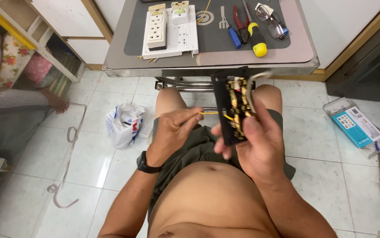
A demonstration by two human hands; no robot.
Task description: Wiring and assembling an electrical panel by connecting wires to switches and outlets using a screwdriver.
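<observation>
Cord (68,150) lies looped on floor tiles at far left, near another person's hand (57,103). Plastic bag (123,123) sits on floor beside knee. Left hand (172,130) pinches yellow wire (209,113) between thumb and fingertips, end aimed at brass terminals, likely for precise feed. Right hand (254,141) wraps black socket module (232,108), back side up over lap, fingers closed round its edge, steadying it. White outlet board (168,31), screwdrivers (243,35), pliers (239,20), glasses (271,20) lie on table (123,57) ahead, within reach. Blue box (353,125) on floor at right.

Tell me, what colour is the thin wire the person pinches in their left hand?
Yellow. The wire shows best in the head view, running from the left hand to the black part.
</observation>
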